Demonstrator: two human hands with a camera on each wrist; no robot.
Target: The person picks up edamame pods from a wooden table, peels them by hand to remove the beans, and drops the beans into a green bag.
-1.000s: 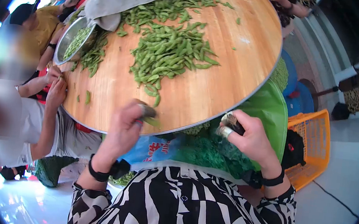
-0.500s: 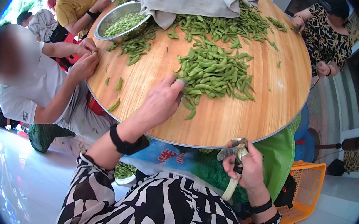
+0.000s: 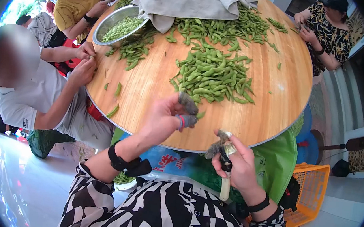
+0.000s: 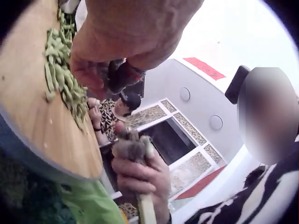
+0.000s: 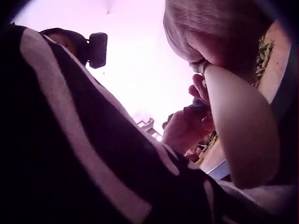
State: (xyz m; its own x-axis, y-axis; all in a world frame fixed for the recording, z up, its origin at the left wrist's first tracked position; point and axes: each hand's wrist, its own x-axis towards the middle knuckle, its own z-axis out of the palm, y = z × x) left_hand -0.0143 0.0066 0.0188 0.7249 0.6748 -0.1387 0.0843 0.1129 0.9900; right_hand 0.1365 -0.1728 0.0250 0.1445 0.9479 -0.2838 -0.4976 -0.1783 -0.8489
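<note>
My left hand (image 3: 163, 118) is over the near side of the round table, its thumb and fingertips wrapped in grey coverings. They pinch a green soybean pod (image 3: 201, 115), whose tip sticks out to the right. Just beyond lies a heap of pods (image 3: 215, 75). Off the table's front edge, my right hand (image 3: 240, 166) grips a tool by its pale handle (image 3: 224, 189), which points down toward my lap; its working end is hidden among the covered fingers. The handle looms large in the right wrist view, with a rounded end (image 5: 250, 158).
A metal colander (image 3: 122, 26) of shelled beans stands at the left, beside a grey cloth (image 3: 189, 3) over more pods. People sit around the wooden table (image 3: 276, 105). A green bag (image 3: 277, 156) hangs at the front edge, near an orange crate (image 3: 312, 185).
My left hand reached out to the pod heap, then drew back toward me with a pod. My right hand, still gripping the tool, has come slightly left and forward.
</note>
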